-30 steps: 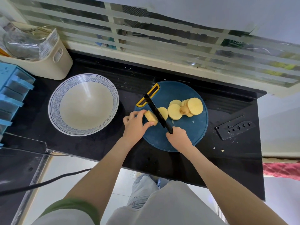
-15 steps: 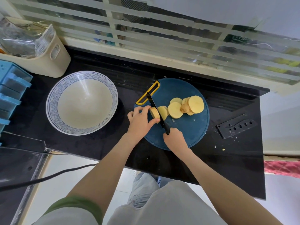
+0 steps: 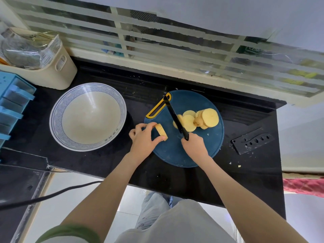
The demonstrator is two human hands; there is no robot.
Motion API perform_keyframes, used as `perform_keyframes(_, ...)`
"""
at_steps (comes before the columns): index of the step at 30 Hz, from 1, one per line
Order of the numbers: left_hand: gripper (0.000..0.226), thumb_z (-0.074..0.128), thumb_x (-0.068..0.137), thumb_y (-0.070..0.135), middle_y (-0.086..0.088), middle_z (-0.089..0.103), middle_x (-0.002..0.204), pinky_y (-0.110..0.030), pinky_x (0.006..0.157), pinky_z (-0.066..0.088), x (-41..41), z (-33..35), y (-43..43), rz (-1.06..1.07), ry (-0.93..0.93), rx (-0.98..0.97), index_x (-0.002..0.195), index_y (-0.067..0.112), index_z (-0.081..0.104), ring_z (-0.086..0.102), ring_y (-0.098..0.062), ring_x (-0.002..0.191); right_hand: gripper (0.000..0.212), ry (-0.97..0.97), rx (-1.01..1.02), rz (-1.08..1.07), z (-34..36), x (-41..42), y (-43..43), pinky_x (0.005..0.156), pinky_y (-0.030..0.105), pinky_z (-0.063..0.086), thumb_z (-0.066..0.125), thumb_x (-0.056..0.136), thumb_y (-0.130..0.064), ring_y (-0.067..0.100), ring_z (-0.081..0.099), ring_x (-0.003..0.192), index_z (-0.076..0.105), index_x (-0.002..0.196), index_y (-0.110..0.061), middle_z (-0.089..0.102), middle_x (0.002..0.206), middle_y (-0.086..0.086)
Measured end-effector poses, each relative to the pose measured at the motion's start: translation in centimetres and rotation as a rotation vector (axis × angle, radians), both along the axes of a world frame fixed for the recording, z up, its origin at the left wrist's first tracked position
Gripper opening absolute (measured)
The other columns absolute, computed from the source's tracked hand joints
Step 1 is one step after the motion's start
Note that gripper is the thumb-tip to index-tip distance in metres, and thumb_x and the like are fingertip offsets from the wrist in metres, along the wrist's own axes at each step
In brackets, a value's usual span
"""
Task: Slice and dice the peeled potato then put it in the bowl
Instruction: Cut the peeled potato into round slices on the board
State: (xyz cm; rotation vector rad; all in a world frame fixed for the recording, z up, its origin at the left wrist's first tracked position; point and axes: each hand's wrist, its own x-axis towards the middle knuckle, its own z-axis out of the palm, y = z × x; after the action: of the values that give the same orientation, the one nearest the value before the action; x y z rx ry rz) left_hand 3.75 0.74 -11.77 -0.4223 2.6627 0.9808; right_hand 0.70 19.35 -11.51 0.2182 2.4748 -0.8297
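On the round dark-blue plastic cutting board [image 3: 184, 153], toward its far half, lies a group of pale-yellow round potato slices [image 3: 208, 117]. The slices overlap one another and some lean on their neighbours.

Left hand [image 3: 142, 140]: positioned over the left edge of the board. Thumb and curled fingers pinch the remaining yellow potato end piece [image 3: 161, 132]. Whether this piece touches the board surface cannot be determined.

Right hand [image 3: 194, 146]: positioned over the near-centre of the board. Fingers are curled fully round the handle of the black-bladed kitchen knife [image 3: 174, 117]. The blade runs away from the person and slightly leftward, crossing the leftmost slice of the group. The blade tip lies at the board's yellow loop handle [image 3: 157, 109], at the board's far-left rim.

Left of the board, near but not touching it, stands the wide white ceramic bowl with a blue wave-pattern rim [image 3: 57, 120].

Right of the board, apart from it, lies a black perforated plastic knife sheath [image 3: 252, 140]. Small potato scraps [image 3: 239, 166] are scattered near the sheath.

Board, bowl and sheath all rest on the black stone countertop [image 3: 105, 160]. Beyond the bowl, further from the board, stands a cream plastic storage basket [image 3: 52, 77].
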Motion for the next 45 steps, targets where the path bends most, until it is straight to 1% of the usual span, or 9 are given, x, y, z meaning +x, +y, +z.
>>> perform_keyframes(5, 0.063, 0.067, 0.08, 0.056, -0.006, 0.031, 0.135, -0.041, 0.107, 0.025, -0.6, 0.7, 0.4, -0.024, -0.008, -0.007, 0.135, 0.035, 0.042, 0.021, -0.031, 0.123, 0.023, 0.009, -0.082, -0.101, 1.3, -1.0, 0.5, 0.047, 0.028, 0.035, 0.047, 0.093, -0.019, 0.018, 0.045, 0.054, 0.045, 0.072, -0.01, 0.046, 0.062, 0.004)
perform_keyframes(9, 0.06, 0.068, 0.08, 0.055, -0.007, 0.033, 0.135, -0.043, 0.107, 0.025, -0.7, 1.1, 0.9, -0.055, -0.011, -0.019, 0.132, 0.037, 0.043, 0.022, -0.031, 0.123, 0.017, -0.267, -0.559, -0.39, 2.7, -1.3, 1.1, 0.036, 0.023, 0.028, 0.048, 0.091, -0.011, 0.017, 0.027, 0.035, 0.039, 0.077, -0.011, 0.035, 0.05, 0.005)
perform_keyframes(11, 0.059, 0.068, 0.08, 0.055, -0.007, 0.034, 0.134, -0.043, 0.106, 0.025, -0.7, 1.3, 0.9, -0.058, -0.01, -0.029, 0.13, 0.037, 0.043, 0.022, -0.03, 0.123, 0.018, -0.309, -0.61, -0.415, 3.3, -1.4, 1.5, 0.036, 0.023, 0.027, 0.048, 0.092, -0.01, 0.016, 0.026, 0.034, 0.039, 0.076, -0.011, 0.034, 0.047, 0.004)
perform_keyframes(15, 0.055, 0.068, 0.08, 0.054, -0.007, 0.036, 0.132, -0.044, 0.106, 0.026, -0.9, 1.8, 0.8, -0.051, -0.008, -0.027, 0.126, 0.032, 0.047, 0.021, -0.027, 0.122, 0.025, -0.285, -0.529, -0.345, 4.0, -1.1, 1.9, 0.037, 0.023, 0.029, 0.047, 0.094, -0.013, 0.016, 0.027, 0.033, 0.038, 0.071, -0.011, 0.035, 0.043, 0.003)
perform_keyframes(25, 0.054, 0.065, 0.083, 0.051, -0.008, 0.039, 0.132, -0.041, 0.105, 0.023, -1.0, 2.4, 0.9, -0.08, 0.001, -0.084, 0.127, 0.025, 0.048, 0.026, -0.027, 0.12, 0.019, -0.238, -0.285, -0.04, 5.9, 0.8, 0.4, 0.037, 0.024, 0.036, 0.045, 0.095, -0.019, 0.016, 0.031, 0.03, 0.041, 0.078, -0.011, 0.037, 0.049, 0.006)
perform_keyframes(32, 0.052, 0.06, 0.087, 0.05, -0.007, 0.044, 0.129, -0.039, 0.102, 0.022, -1.0, 1.9, 1.3, -0.097, 0.055, -0.145, 0.128, 0.021, 0.049, 0.029, -0.023, 0.118, 0.018, -0.18, -0.165, 0.025, 6.3, 1.8, -0.6, 0.034, 0.022, 0.033, 0.044, 0.093, -0.016, 0.015, 0.034, 0.026, 0.039, 0.076, -0.011, 0.038, 0.053, 0.006)
perform_keyframes(37, 0.036, 0.051, 0.095, 0.042, -0.004, 0.053, 0.12, -0.038, 0.097, 0.02, -0.8, 0.6, 0.6, -0.136, 0.161, -0.199, 0.125, 0.023, 0.054, 0.039, -0.019, 0.121, 0.017, -0.177, -0.112, 0.072, 6.3, 2.0, -1.0, 0.037, 0.024, 0.035, 0.043, 0.094, -0.016, 0.007, 0.034, 0.023, 0.045, 0.079, -0.009, 0.041, 0.055, 0.004)
perform_keyframes(41, 0.037, 0.051, 0.095, 0.042, -0.002, 0.057, 0.117, -0.038, 0.094, 0.02, -0.4, 0.0, 0.2, -0.128, 0.151, -0.202, 0.129, 0.026, 0.052, 0.039, -0.017, 0.121, 0.013, -0.189, -0.132, 0.013, 6.0, 1.8, -0.7, 0.035, 0.022, 0.036, 0.043, 0.093, -0.016, 0.014, 0.037, 0.024, 0.049, 0.09, -0.005, 0.042, 0.054, 0.007)
perform_keyframes(45, 0.046, 0.05, 0.095, 0.044, 0.006, 0.061, 0.116, -0.036, 0.087, 0.021, -0.6, -0.7, 0.6, -0.161, 0.167, -0.212, 0.138, 0.029, 0.042, 0.043, -0.016, 0.115, 0.011, -0.202, -0.125, 0.01, 6.2, 1.4, -0.3, 0.035, 0.023, 0.039, 0.044, 0.093, -0.017, 0.017, 0.037, 0.026, 0.047, 0.087, -0.008, 0.042, 0.054, 0.008)
